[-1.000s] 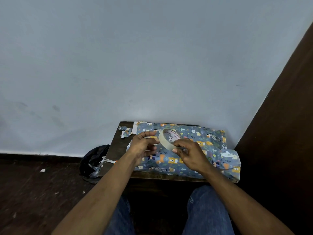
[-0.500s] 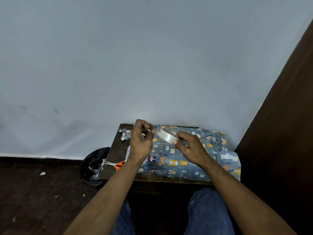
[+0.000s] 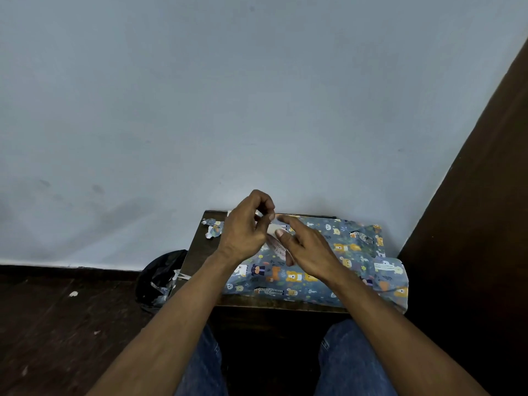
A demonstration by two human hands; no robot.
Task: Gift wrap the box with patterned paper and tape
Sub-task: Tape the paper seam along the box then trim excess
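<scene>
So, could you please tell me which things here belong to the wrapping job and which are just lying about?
In use:
- tape roll, held between left hand and right hand
- patterned paper over the box, on the table

Lying about:
- paper scraps at the table's far left corner
- black bag on the floor

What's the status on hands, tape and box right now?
Left hand pinching tape end. Right hand holding tape roll. Wrapped box on table, unsealed. Nothing in the way.
</scene>
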